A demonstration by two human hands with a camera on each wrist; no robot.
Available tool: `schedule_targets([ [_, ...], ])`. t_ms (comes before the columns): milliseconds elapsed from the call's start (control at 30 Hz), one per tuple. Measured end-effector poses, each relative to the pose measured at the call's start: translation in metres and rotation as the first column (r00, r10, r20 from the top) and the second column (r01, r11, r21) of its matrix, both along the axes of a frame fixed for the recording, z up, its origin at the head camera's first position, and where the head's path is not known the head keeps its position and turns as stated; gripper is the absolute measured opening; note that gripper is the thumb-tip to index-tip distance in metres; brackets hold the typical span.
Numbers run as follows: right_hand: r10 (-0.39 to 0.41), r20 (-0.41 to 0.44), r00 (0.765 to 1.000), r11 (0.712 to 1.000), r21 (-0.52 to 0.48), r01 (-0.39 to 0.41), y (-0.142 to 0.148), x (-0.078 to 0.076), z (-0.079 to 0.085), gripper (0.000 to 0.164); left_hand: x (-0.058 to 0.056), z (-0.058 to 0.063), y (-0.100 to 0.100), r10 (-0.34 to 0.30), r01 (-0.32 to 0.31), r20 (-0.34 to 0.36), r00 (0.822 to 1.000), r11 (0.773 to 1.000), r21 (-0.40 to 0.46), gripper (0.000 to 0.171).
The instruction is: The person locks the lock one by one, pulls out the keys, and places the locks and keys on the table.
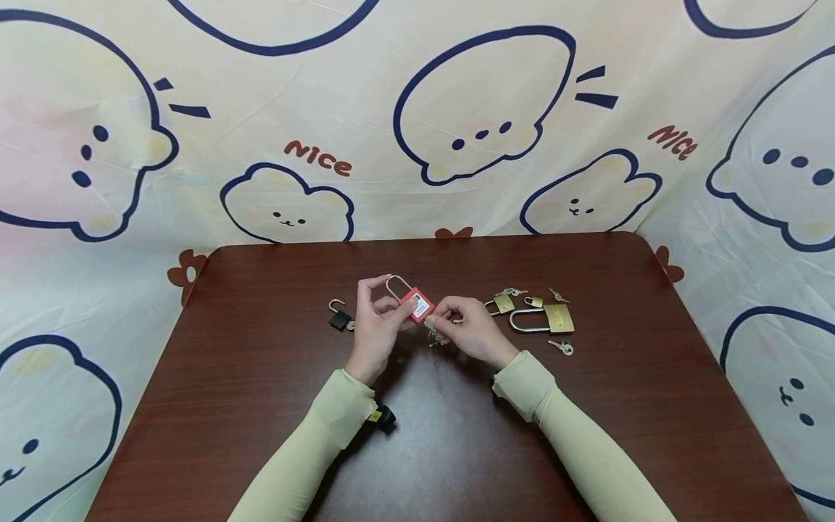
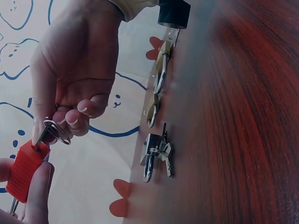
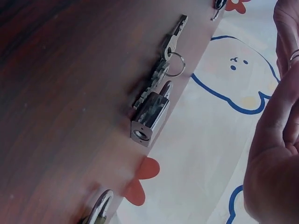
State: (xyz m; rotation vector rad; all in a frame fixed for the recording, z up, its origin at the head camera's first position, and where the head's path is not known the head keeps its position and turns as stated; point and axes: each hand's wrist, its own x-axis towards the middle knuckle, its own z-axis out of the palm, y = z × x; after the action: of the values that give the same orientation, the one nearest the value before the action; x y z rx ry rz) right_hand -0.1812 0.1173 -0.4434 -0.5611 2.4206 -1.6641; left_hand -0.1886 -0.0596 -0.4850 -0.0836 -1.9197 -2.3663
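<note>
My left hand [image 1: 377, 326] holds a red padlock [image 1: 417, 303] by its body, its white label toward the head camera and its metal shackle pointing up and left. Fingertips of my right hand [image 1: 472, 326] pinch a key [image 2: 43, 135] at the lock's underside, as the left wrist view shows. A metal ring [image 2: 60, 133] hangs from that key. How deep the key sits in the lock is hidden by the fingers. Beyond my hands, a silver-and-dark padlock [image 3: 150, 116] lies on the table beside a ring of keys [image 3: 170, 46].
A black padlock [image 1: 339, 320] with its shackle raised lies left of my left hand. To the right sit a large brass padlock [image 1: 559, 319], smaller brass padlocks [image 1: 504, 303] and loose keys [image 1: 565, 349]. The brown table [image 1: 417, 449] ends at a patterned cloth [image 1: 365, 210].
</note>
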Motion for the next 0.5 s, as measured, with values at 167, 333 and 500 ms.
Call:
schedule_targets([
  [167, -0.018, -0.023, 1.0, 1.0, 0.005, 0.018, -0.003, 0.001, -0.001, 0.012, -0.001, -0.001, 0.0, 0.013, -0.013, -0.013, 1.0, 1.0, 0.02, 0.06],
  [333, -0.003, 0.037, 0.999, 0.999, -0.049, 0.005, -0.004, 0.0, -0.006, 0.013, -0.002, 0.002, -0.002, 0.025, -0.025, -0.019, 0.999, 0.999, 0.02, 0.06],
  [500, 0.046, 0.114, 0.992, 0.992, -0.124, -0.031, 0.0, -0.008, -0.017, 0.014, -0.001, 0.007, -0.004, 0.012, -0.014, -0.073, 0.997, 1.0, -0.026, 0.061],
])
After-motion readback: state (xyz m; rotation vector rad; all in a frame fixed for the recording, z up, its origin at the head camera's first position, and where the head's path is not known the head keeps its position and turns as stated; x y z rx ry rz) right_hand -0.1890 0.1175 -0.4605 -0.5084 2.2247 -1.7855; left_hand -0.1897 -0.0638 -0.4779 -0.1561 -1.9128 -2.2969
